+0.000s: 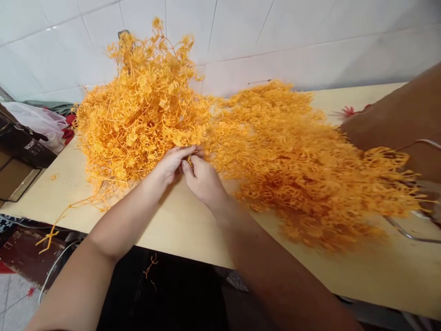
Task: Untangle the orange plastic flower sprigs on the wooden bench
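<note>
My left hand (170,165) and my right hand (204,179) meet at the middle of the table, fingers closed together. A thin orange stem piece (190,161) shows between the fingertips of my right hand. What my left fingers pinch is mostly hidden, but orange stems run up to them. Just behind my left hand rises a tall, bushy heap of orange dried-looking flowers (138,115) with fine branching stems. To the right of my right hand spreads a second orange flower bunch (303,161), smeared by motion.
The pale wooden table (193,230) stands against a white tiled wall (248,37). A brown bulky object (396,110) is at right, near a bent metal rod (409,236). At left are a dark box (29,145) and a white plastic bag (37,117). One loose stem (65,212) overhangs the front edge.
</note>
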### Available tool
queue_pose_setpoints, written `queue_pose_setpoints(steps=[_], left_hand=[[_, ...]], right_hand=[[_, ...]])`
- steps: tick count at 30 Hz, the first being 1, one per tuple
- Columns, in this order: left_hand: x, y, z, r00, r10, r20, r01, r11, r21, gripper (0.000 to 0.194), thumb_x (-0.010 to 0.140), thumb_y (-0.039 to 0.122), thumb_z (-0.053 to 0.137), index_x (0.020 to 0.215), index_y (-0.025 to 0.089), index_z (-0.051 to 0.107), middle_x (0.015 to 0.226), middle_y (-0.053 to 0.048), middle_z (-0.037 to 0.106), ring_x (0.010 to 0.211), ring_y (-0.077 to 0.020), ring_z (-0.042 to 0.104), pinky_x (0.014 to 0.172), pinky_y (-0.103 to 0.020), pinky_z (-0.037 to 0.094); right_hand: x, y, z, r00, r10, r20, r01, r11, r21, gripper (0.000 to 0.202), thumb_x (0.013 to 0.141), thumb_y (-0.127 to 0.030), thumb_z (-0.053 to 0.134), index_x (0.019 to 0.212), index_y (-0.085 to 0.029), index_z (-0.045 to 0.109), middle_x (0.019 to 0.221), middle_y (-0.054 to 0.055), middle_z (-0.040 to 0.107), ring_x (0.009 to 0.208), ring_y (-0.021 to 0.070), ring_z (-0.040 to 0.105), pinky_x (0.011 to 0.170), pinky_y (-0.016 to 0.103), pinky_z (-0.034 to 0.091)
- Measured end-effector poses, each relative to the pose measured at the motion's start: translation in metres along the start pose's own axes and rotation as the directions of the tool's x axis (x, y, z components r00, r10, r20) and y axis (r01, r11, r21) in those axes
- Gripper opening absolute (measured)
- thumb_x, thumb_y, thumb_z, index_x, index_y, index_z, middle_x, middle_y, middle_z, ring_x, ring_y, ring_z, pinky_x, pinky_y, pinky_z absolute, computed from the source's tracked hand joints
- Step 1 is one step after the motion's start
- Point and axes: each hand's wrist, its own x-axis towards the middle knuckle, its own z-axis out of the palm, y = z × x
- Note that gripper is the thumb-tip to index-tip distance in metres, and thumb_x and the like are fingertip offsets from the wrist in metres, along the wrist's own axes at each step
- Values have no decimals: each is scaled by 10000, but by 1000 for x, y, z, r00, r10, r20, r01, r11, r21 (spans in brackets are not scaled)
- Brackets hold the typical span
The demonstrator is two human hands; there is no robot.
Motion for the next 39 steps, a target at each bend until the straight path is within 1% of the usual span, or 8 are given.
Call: queue_pose_setpoints(steps=[9,14,19,22,24,28,32,39], left_hand=[[16,1,-16,998,8,-61,-1,995,101,122,823,164,490,822,114,602,629,-12,635,599,-89,610,563,-182,435],[31,-4,-17,992,4,-125,8,996,94,90,797,110,481,799,129,569,574,22,564,547,-81,580,535,-179,396],[34,-4,-16,980,16,-196,-7,999,51,152,741,5,422,686,140,466,512,46,497,450,-55,481,553,-191,396],[36,-2,-18,977,53,-205,-50,999,18,171,772,26,400,658,154,412,458,64,436,396,-46,411,510,-181,371],[36,0,-21,984,33,-175,-31,999,10,137,790,56,410,698,147,452,483,53,474,435,-61,467,555,-200,420],[32,4,-29,992,-82,-96,82,997,-5,128,796,67,414,742,115,519,608,-7,588,580,-103,596,645,-248,485],[28,4,-33,995,-84,-46,83,996,-21,116,777,57,439,767,112,541,671,-17,616,634,-104,615,667,-244,493],[24,-1,-30,995,-95,-16,93,992,-88,148,779,40,404,744,129,518,614,12,590,544,-85,581,635,-234,478]], right_hand=[[0,5,-3,987,150,66,-155,985,81,283,873,-306,350,738,-168,557,596,63,587,534,157,516,540,262,341],[6,9,-2,979,171,114,-167,985,-44,316,884,-295,321,660,-180,511,604,67,569,577,167,520,575,273,322],[0,4,-4,968,52,246,-11,986,-163,266,872,-276,312,661,-190,449,649,68,557,616,175,500,591,279,304],[-12,-9,2,889,-139,437,174,984,-40,260,860,-281,326,634,-196,423,624,44,540,585,156,468,592,276,305],[-15,-15,8,875,-205,439,195,978,68,255,857,-284,330,633,-197,416,624,33,533,583,145,461,597,272,317],[-7,-4,11,972,87,219,-153,939,308,208,830,-235,343,649,-193,437,621,13,518,532,109,454,535,248,352],[3,12,2,893,400,209,-450,767,456,59,741,-179,442,687,-200,454,582,-25,495,416,71,400,389,205,313],[6,-2,-9,819,457,347,-566,546,618,180,672,-130,494,841,-192,498,624,-41,487,418,48,433,366,176,327]])
